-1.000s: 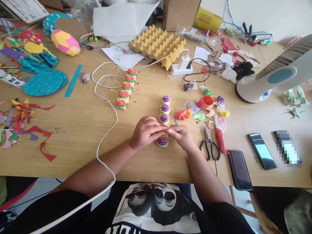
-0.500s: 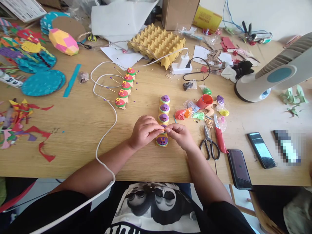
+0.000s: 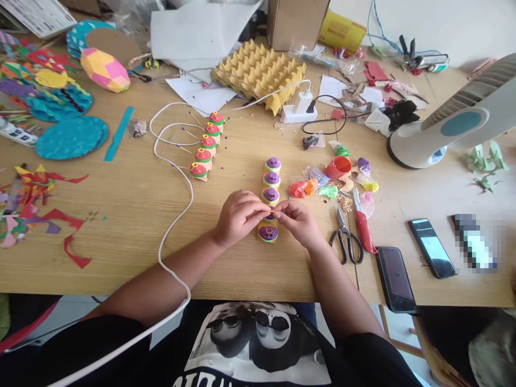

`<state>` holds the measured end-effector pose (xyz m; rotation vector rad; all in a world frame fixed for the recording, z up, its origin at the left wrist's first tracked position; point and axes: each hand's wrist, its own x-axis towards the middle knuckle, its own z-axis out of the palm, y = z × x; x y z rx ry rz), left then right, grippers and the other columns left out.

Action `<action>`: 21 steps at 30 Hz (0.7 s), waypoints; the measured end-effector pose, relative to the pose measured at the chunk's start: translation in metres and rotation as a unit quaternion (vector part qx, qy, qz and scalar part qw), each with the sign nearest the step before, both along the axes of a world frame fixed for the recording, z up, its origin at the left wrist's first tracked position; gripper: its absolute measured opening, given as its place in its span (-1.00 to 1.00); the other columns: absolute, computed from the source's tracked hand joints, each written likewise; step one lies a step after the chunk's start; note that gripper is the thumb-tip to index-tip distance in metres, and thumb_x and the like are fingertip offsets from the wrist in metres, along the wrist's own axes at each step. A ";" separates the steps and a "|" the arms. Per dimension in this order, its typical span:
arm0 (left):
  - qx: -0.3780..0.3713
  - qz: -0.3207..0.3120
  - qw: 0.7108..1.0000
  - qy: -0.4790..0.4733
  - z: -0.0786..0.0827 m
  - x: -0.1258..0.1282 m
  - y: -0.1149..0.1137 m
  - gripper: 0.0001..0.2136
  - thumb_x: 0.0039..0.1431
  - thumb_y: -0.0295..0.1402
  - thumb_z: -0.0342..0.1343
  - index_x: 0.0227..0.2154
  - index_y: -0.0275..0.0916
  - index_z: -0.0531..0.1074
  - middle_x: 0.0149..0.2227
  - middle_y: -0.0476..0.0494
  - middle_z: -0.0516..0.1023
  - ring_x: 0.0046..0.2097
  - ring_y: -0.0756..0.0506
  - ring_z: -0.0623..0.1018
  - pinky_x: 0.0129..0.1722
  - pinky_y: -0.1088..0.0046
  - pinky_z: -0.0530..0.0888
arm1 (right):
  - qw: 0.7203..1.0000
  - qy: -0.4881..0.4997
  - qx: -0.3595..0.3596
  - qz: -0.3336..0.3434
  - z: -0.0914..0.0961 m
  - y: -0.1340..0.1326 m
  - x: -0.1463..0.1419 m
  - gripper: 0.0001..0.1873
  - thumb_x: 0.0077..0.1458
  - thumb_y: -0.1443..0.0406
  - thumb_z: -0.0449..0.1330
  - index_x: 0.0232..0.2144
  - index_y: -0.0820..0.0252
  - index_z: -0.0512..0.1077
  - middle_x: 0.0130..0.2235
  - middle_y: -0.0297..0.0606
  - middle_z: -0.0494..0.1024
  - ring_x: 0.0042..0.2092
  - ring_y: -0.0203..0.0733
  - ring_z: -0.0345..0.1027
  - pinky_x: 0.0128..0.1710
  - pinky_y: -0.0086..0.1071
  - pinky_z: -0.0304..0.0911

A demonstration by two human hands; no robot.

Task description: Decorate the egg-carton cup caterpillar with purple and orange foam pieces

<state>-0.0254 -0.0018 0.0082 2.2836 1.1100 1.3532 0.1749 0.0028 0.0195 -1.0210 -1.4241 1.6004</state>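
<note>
Between the fingertips of my left hand (image 3: pixel 241 217) and my right hand (image 3: pixel 297 220) is a thin strip of orange clay (image 3: pixel 272 211). Both hands are closed in a pinch, one at each end of it. They hover over a row of egg-carton cups (image 3: pixel 271 194) topped with purple clay, with small dark marks on the tops. The nearest cup (image 3: pixel 268 233) carries an orange clay ring; the one beside it is partly hidden by my fingers. Farther left stands a similar row of cups (image 3: pixel 203 155) in red and green clay, with yellow rings and pins sticking out sideways.
Right of my hands lie black-handled scissors (image 3: pixel 345 239), a red-handled knife (image 3: pixel 364 226), bagged clay (image 3: pixel 297 188) and an orange-red tub (image 3: pixel 338 168). Phones (image 3: pixel 395 279) lie near the right front. A white cable (image 3: pixel 162 247) crosses my left forearm. A yellow egg tray (image 3: pixel 258 70) sits behind.
The orange clay shows as a slightly longer thin strip between my fingertips. My hands have barely shifted; the rows of cups stay in place.
</note>
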 end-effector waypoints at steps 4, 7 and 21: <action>0.002 -0.002 1.000 -0.011 0.001 0.000 0.000 -0.96 0.22 -0.36 0.23 -0.29 -0.18 0.53 -0.35 -0.05 0.58 -0.25 -0.05 0.51 -0.15 0.33 0.44 | 1.000 -0.015 0.003 0.004 0.001 -0.001 0.001 -0.62 0.06 -0.01 0.33 -0.39 0.19 0.46 -0.43 -0.34 0.46 -0.40 -0.33 0.26 -0.38 -0.43 0.20; -0.008 -0.005 1.000 -0.011 0.001 -0.002 0.000 -0.90 0.23 -0.30 0.22 -0.35 -0.20 0.51 -0.39 -0.05 0.55 -0.27 -0.06 0.49 -0.16 0.32 0.42 | 0.998 -0.060 0.023 0.010 0.005 -0.001 0.002 -0.57 0.15 -0.04 0.23 -0.44 0.22 0.50 -0.52 -0.36 0.38 -0.45 -0.34 0.18 -0.44 -0.43 0.13; -0.018 -0.001 1.000 -0.003 0.000 -0.001 -0.001 -0.86 0.25 -0.25 0.19 -0.37 -0.18 0.51 -0.40 -0.04 0.55 -0.27 -0.06 0.50 -0.15 0.32 0.42 | 0.997 -0.072 0.024 0.004 0.003 0.000 0.002 -0.54 0.14 -0.07 0.23 -0.46 0.22 0.52 -0.52 -0.34 0.41 -0.44 -0.32 0.21 -0.42 -0.42 0.17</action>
